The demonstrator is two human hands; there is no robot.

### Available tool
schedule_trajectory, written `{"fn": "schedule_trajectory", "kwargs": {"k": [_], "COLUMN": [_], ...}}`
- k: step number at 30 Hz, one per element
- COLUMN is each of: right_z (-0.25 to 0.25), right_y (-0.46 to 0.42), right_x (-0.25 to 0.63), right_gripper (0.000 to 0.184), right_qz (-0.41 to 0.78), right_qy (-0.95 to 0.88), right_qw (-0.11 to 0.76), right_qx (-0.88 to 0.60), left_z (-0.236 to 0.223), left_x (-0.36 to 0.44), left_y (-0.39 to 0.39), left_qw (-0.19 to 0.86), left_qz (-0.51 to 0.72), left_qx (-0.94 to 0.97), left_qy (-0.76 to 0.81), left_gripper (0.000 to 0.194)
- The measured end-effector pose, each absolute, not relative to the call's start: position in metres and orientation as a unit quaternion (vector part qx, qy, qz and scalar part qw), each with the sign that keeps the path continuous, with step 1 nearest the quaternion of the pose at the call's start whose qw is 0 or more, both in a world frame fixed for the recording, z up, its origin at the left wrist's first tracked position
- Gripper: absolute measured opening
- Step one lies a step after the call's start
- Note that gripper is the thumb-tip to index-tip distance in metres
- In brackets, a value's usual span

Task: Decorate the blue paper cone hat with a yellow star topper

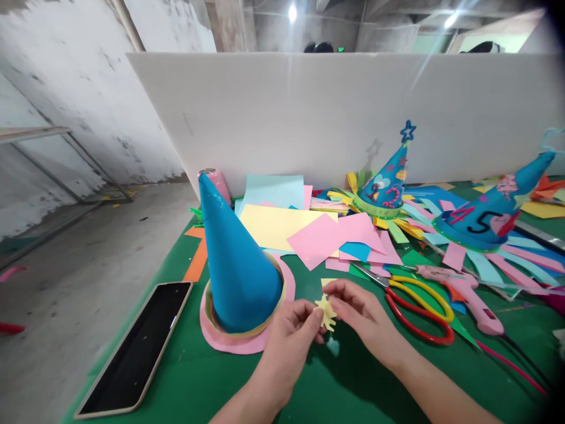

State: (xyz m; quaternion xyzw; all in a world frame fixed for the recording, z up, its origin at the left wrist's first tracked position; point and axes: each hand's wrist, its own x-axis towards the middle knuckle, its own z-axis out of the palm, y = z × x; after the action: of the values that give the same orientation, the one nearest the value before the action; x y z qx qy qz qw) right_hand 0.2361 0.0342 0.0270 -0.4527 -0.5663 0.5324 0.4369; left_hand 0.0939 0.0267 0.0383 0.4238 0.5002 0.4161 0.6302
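Between my hands is a small pale yellow paper cutout [326,313] with a notched, snowflake-like edge. My left hand [289,337] pinches its left side between thumb and fingers. On the other side, my right hand [359,311] has thumb and forefinger closed at its upper right edge. Left of them a plain blue paper cone hat [241,265] stands upright, tip leaning left, on a pink paper ring [289,277] forming its brim. Scissors with red and yellow handles [419,306] lie to the right of my right hand.
A phone [136,347] lies on the green table at left. Coloured paper sheets [286,227] are piled behind my hands. Two decorated cone hats [384,182] stand at right, near a pink glue gun [468,291]. A white partition [309,118] rises behind; a pink can [216,181] stands before it.
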Motion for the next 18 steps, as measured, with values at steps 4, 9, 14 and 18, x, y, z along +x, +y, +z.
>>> {"fn": "schedule_trajectory", "kwargs": {"k": [4,9,14,18], "right_z": [0.020,0.014,0.016,0.016], "right_y": [0.041,0.039,0.038,0.038], "right_x": [0.230,0.228,0.230,0.232], "right_gripper": [0.012,0.011,0.010,0.010], "right_qz": [0.558,0.568,0.556,0.532], "right_qy": [-0.548,-0.511,-0.513,-0.520], "right_qw": [0.430,0.458,0.466,0.469], "right_qx": [-0.451,-0.455,-0.459,-0.477], "left_z": [0.028,0.016,0.011,0.010], "left_x": [0.092,0.092,0.093,0.093], "left_y": [0.026,0.023,0.024,0.024], "left_qw": [0.642,0.671,0.682,0.687], "left_qz": [0.396,0.368,0.365,0.361], "left_qx": [0.417,0.410,0.401,0.391], "left_qy": [0.507,0.496,0.492,0.494], "left_gripper": [0.023,0.017,0.014,0.012]}}
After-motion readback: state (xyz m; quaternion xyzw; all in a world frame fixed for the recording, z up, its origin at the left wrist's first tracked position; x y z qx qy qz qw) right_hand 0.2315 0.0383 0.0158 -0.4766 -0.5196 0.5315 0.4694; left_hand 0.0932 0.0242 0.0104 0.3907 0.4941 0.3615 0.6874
